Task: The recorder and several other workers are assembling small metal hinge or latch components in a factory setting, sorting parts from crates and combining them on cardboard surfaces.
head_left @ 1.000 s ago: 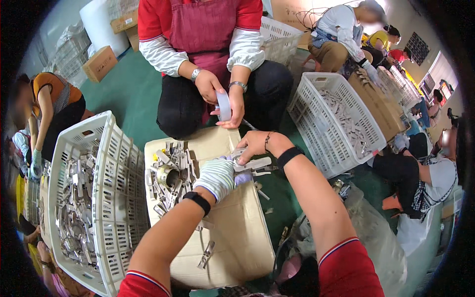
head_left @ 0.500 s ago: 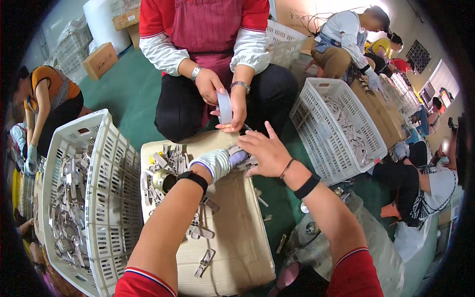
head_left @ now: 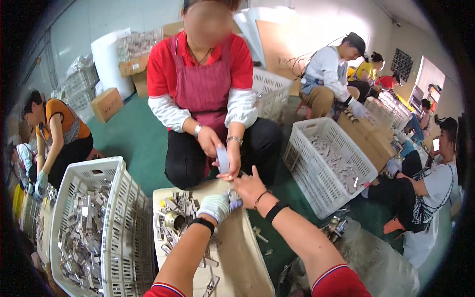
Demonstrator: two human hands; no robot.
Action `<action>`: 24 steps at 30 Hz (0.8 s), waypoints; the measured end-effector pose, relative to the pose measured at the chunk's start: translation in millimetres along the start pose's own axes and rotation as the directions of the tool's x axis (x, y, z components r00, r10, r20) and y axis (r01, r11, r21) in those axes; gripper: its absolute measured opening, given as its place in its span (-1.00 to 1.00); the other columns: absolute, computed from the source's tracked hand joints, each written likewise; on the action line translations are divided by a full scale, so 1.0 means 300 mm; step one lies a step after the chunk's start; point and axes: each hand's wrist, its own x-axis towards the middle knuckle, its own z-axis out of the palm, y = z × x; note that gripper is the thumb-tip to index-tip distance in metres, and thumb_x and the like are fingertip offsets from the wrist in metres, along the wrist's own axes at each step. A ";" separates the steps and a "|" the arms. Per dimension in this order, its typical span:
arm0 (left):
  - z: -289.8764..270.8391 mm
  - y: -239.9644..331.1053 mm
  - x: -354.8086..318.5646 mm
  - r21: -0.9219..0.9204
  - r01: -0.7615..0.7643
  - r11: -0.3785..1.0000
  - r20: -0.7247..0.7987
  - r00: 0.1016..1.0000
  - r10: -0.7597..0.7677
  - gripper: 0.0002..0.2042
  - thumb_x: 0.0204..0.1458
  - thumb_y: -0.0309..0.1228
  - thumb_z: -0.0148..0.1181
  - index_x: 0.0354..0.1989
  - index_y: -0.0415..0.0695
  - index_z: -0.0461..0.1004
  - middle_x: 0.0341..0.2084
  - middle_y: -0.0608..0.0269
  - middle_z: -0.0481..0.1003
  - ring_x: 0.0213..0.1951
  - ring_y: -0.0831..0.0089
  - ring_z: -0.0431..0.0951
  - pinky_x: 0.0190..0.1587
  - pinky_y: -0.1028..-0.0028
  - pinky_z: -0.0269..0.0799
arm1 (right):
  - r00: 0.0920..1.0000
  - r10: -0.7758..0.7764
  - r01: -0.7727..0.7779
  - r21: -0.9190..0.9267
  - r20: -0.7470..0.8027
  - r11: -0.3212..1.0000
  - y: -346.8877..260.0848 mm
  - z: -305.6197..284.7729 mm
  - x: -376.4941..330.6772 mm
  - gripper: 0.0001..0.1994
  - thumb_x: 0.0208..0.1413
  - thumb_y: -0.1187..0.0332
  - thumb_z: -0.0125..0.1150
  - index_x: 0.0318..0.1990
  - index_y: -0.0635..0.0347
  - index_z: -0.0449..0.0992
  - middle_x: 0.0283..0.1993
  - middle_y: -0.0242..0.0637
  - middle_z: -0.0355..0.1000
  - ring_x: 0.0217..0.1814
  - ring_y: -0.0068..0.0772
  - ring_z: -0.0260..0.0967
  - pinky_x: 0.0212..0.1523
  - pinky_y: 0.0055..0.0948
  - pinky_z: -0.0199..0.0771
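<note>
The left hand (head_left: 216,207), in a striped glove, is curling at the far right part of the cardboard (head_left: 242,252); its fingertips are hiding any held piece, so what it is gripping cannot be told. The bare right hand (head_left: 249,190) is meeting it there, index finger pointing up and away, the others bending inward; whether they are pinching anything cannot be told. Metal clips (head_left: 187,204) are lying heaped just left of the glove, around a brass-coloured cup (head_left: 170,220).

Compared with half a second ago, the right hand is no longer spreading its fingers, and the view is tilting up, bringing the facing co-worker's head into frame. That co-worker is still holding a pale ring-shaped roll (head_left: 223,161) just beyond the hands.

The cardboard's near right part is lying bare. A filled white crate (head_left: 129,232) is closing off its left edge; green floor (head_left: 292,193) is separating its right edge from another crate (head_left: 309,173).
</note>
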 end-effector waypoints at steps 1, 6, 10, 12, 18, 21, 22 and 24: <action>-0.003 0.017 -0.038 0.033 0.014 0.999 -0.002 1.000 -0.013 -0.44 -0.03 0.17 -0.11 -0.13 -0.10 0.38 -0.43 -0.10 0.48 -0.32 -0.05 0.47 -0.25 0.19 0.34 | 0.999 -0.005 0.005 -0.002 0.033 1.000 -0.026 -0.023 -0.028 -0.52 -0.28 0.15 0.30 -0.12 0.08 0.44 -0.15 -0.32 0.38 -0.08 -0.25 0.33 0.16 0.26 -0.11; 0.047 0.157 -0.298 0.050 0.000 0.999 0.166 0.986 -0.009 -0.40 -0.04 0.21 -0.15 -0.12 -0.10 0.38 -0.44 -0.10 0.48 -0.32 -0.01 0.48 -0.24 0.19 0.36 | 0.978 -0.112 0.102 0.066 0.174 0.993 -0.140 -0.137 -0.301 -0.47 -0.42 0.05 0.38 -0.21 0.07 0.45 -0.25 -0.34 0.36 -0.14 -0.27 0.33 0.08 0.21 0.02; 0.105 0.306 -0.589 -0.035 -0.037 0.999 0.228 0.973 0.044 -0.41 0.02 0.17 -0.22 -0.23 -0.18 0.40 -0.52 -0.13 0.46 -0.41 -0.05 0.47 -0.36 0.19 0.36 | 0.943 -0.143 0.112 0.117 0.300 0.987 -0.292 -0.222 -0.565 -0.45 -0.45 0.00 0.40 -0.24 0.06 0.47 -0.26 -0.34 0.37 -0.14 -0.28 0.34 -0.03 0.10 0.11; 0.118 0.353 -0.731 -0.059 -0.032 0.998 0.261 0.964 0.046 -0.42 0.02 0.16 -0.21 -0.28 -0.18 0.43 -0.53 -0.14 0.46 -0.42 -0.06 0.47 -0.36 0.19 0.36 | 0.941 -0.180 0.140 0.156 0.286 0.978 -0.372 -0.283 -0.682 -0.49 -0.46 0.02 0.41 -0.28 0.04 0.48 -0.27 -0.36 0.37 -0.18 -0.30 0.34 -0.09 0.01 0.15; 0.115 0.447 -0.900 -0.094 -0.088 0.992 0.230 0.967 0.108 -0.40 0.00 0.17 -0.22 -0.51 -0.18 0.50 -0.59 -0.14 0.45 -0.45 -0.04 0.48 -0.36 0.17 0.36 | 0.948 -0.145 0.103 0.159 0.282 0.982 -0.462 -0.299 -0.839 -0.46 -0.51 0.01 0.39 -0.27 0.03 0.44 -0.31 -0.38 0.36 -0.19 -0.32 0.31 -0.15 -0.12 0.18; 0.143 0.439 -0.928 -0.116 -0.062 0.991 0.263 0.961 0.091 -0.41 -0.01 0.17 -0.20 -0.45 -0.19 0.49 -0.57 -0.14 0.45 -0.44 -0.03 0.48 -0.36 0.18 0.36 | 0.941 -0.136 0.089 0.159 0.309 0.983 -0.500 -0.291 -0.866 -0.45 -0.51 -0.01 0.39 -0.27 0.02 0.44 -0.29 -0.37 0.37 -0.17 -0.31 0.32 -0.17 -0.14 0.19; 0.138 0.450 -0.931 -0.087 -0.029 0.996 0.314 0.948 0.055 -0.40 -0.01 0.17 -0.20 -0.42 -0.20 0.49 -0.56 -0.15 0.45 -0.43 -0.04 0.47 -0.35 0.17 0.36 | 0.939 -0.135 0.087 0.164 0.315 0.983 -0.508 -0.284 -0.873 -0.44 -0.51 -0.02 0.40 -0.26 0.02 0.44 -0.28 -0.37 0.37 -0.16 -0.31 0.32 -0.18 -0.15 0.19; 0.143 0.456 -0.951 -0.132 -0.038 0.991 0.297 0.952 0.076 -0.38 0.00 0.17 -0.23 -0.38 -0.23 0.48 -0.53 -0.18 0.45 -0.41 -0.05 0.47 -0.32 0.17 0.36 | 0.928 -0.142 0.079 0.190 0.346 0.979 -0.514 -0.286 -0.891 -0.42 -0.52 -0.04 0.39 -0.26 0.03 0.44 -0.28 -0.38 0.38 -0.16 -0.31 0.32 -0.20 -0.16 0.19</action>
